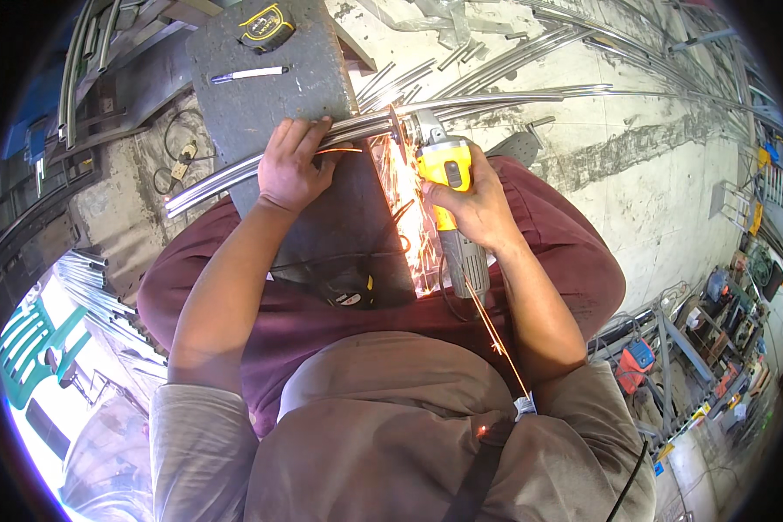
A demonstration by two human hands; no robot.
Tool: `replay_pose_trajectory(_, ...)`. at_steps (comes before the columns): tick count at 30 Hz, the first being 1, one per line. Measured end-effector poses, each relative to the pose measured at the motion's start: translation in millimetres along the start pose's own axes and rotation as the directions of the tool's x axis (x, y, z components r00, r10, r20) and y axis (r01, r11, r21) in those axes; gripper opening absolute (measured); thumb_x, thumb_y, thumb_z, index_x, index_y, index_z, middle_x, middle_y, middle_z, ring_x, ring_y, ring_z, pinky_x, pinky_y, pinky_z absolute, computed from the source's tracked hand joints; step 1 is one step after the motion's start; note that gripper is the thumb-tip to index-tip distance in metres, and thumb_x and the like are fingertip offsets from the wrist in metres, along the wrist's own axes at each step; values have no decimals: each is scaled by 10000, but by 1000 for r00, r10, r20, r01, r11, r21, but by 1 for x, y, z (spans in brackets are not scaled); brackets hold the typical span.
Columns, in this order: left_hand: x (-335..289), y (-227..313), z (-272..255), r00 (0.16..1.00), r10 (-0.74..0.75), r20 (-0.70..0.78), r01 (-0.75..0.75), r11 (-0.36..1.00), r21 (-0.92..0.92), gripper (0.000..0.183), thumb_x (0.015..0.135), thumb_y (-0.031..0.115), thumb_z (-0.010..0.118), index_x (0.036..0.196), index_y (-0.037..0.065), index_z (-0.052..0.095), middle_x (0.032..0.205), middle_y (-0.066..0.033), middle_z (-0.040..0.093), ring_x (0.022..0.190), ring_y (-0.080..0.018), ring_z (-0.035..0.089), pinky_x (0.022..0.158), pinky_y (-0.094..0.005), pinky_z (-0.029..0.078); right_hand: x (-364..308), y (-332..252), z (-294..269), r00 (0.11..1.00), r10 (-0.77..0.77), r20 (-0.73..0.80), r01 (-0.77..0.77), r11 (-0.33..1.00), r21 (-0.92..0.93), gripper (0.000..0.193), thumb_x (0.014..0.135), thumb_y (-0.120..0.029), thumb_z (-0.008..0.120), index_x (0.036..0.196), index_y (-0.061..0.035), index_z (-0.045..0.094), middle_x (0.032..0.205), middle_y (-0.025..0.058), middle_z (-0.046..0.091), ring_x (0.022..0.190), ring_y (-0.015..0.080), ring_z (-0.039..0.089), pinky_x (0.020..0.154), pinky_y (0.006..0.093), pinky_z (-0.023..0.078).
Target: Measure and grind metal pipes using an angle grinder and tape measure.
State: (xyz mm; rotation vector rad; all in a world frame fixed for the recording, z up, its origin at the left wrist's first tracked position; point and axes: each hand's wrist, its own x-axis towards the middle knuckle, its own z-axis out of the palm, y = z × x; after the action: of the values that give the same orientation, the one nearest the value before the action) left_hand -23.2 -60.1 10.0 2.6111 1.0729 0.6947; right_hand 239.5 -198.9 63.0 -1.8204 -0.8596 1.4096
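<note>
My right hand (483, 204) is wrapped round a yellow and grey angle grinder (448, 170). Its thin disc (396, 130) meets a bundle of shiny metal tubes (222, 180), and orange sparks (404, 200) spray down toward my lap. Across the dark board (322, 222), my left hand (296, 163) presses the tubes down with its fingers closed over them, left of the disc. The tubes reach past the board on both sides.
A tape measure (267, 28) and a marker pen (249, 75) lie on the board's far part. A dark object with a cord (351, 291) sits near my lap. Loose metal tubes (531, 52) cover the floor at the far right. A green plastic chair (39, 344) stands at left.
</note>
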Motion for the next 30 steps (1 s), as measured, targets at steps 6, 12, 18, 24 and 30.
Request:
replay_pose_trajectory(6,0,2,-1,999,-28,17,28,999,-20,454,807,280,863,1161,27,735,1000,-98,677,901,-296,639,814,-388,551,0,-1,1,1000,-6,4,6,1000,25,805,830,-244,845,1473,46,456,1199,172,711,1091,226,692,967,349,541)
replay_pose_trajectory(12,1,1,0,1000,-9,2,9,1000,-24,448,815,280,858,1162,23,737,987,-100,673,895,-298,636,808,-392,548,1,-1,1,1000,-12,1,12,999,41,800,835,-235,844,1474,49,455,1190,163,714,1079,216,693,959,342,544)
replay_pose_trajectory(18,1,2,0,1000,-17,12,17,1000,-22,450,822,288,854,1164,22,737,984,-99,671,882,-297,630,795,-393,541,3,1,1,1000,8,8,-9,998,60,805,832,-229,847,1475,54,455,1189,161,715,1076,214,693,955,340,545)
replay_pose_trajectory(24,2,2,-1,1000,-7,8,7,999,-33,440,823,290,858,1148,18,738,982,-120,688,853,-313,631,778,-396,532,4,2,0,1000,6,11,-7,1000,27,803,826,-227,849,1471,52,461,1188,159,716,1074,214,693,955,340,546)
replay_pose_trajectory(30,1,1,0,1000,0,6,0,999,-32,434,824,283,858,1146,18,738,985,-113,694,855,-305,631,781,-394,533,5,-1,-1,1000,17,18,-17,1000,25,795,824,-224,851,1464,51,467,1178,156,720,1062,210,695,949,336,548)
